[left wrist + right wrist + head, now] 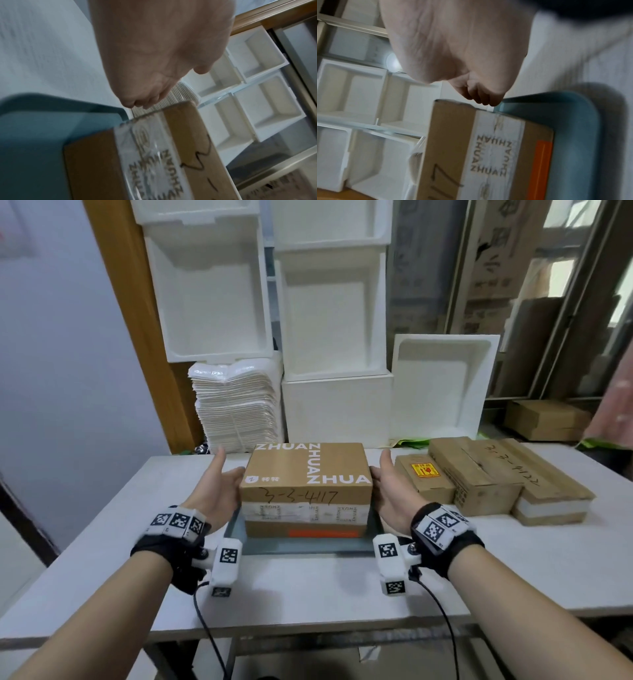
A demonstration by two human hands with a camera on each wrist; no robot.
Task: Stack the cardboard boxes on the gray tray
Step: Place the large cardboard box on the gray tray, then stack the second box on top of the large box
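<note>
While pressed end to end between left hand [214, 487] and right hand [394, 491], printed cardboard box [306, 470] seated inside gray tray [301, 546] near the front of the counter [308, 587], handwritten side toward the wearer, taped band and orange strip below. Grip on each side flat and spread: fingers extended along the end walls, thumbs raised clear of the lid, nothing curled round or pinched; a squeeze between two palms, not a clutch. Not possible to tell whether one tall box or two stacked flush. Judged stiff and squared, moderately light, with smooth taped faces likely to slip under a weak squeeze; best taken low on opposite ends, palms square to the walls, pressure even to avoid denting the board. To the right on the counter, well apart from the tray, small labelled box [423, 477], larger box [479, 474] and long flat box [548, 484], presumably next for stacking. Behind, white foam crates [335, 316].
</note>
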